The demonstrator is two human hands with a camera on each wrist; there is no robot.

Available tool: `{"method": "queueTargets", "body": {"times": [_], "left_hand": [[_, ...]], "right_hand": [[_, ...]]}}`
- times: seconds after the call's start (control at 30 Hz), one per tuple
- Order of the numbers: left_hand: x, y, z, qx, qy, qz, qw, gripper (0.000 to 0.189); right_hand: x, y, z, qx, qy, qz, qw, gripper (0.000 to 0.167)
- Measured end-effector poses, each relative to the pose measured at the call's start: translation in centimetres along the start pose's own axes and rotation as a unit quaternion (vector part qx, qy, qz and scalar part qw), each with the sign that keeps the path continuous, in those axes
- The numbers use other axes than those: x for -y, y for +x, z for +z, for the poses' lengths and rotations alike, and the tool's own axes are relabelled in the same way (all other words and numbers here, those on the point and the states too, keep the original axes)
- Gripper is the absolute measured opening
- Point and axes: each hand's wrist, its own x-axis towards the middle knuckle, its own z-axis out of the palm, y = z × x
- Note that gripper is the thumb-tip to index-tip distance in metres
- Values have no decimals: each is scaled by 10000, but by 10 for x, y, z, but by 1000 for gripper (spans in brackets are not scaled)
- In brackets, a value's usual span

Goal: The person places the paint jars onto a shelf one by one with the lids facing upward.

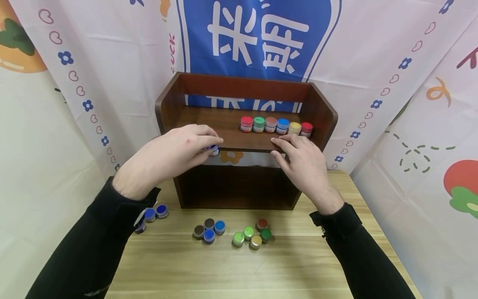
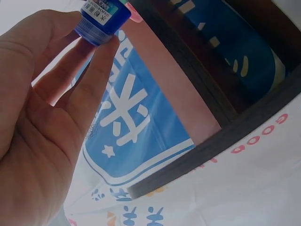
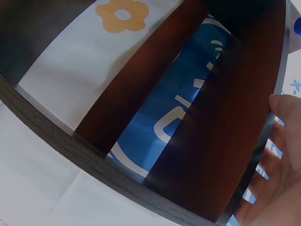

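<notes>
My left hand (image 1: pixel 169 153) pinches a small blue paint jar (image 2: pixel 102 19) between thumb and fingertips, just at the front edge of the upper board of a dark brown wooden shelf (image 1: pixel 231 137). From above, the fingers cover most of that jar. My right hand (image 1: pixel 304 164) rests on the front edge of the same board at its right side, thumb below the edge and fingers above, holding no jar. Behind its fingers stands a row of several paint jars with a red jar (image 1: pixel 246 123), a green jar (image 1: pixel 259 124) and a yellow jar (image 1: pixel 294 128) among them.
On the wooden table (image 1: pixel 179 270) in front stand loose groups of jars: blue jars (image 1: pixel 162 211) by the left sleeve, blue and dark jars (image 1: pixel 209 236) in the middle, green, yellow and brown jars (image 1: pixel 248 233) to the right. A printed cloth (image 1: pixel 127 54) hangs behind the shelf.
</notes>
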Motion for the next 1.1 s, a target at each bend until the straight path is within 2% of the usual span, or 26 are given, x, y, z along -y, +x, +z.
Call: {"method": "queueTargets", "body": {"times": [0.27,0.5,0.77,1.1], "left_hand": [[4,15,2,-94,9,-151,9998,34],[5,27,3,-1,36,-424,9991,36],[6,44,2,154,87,-703,9974,39],[10,65,10,263,-72,-1070,9939,42]], "right_hand": [[8,1,-2,224,-216,10,9995,45],[20,3,-4,439,-340,104,9984,42],[25,3,-3,410,-436,157,9981,42],[24,3,0,377,-344,145,9986,41]]}}
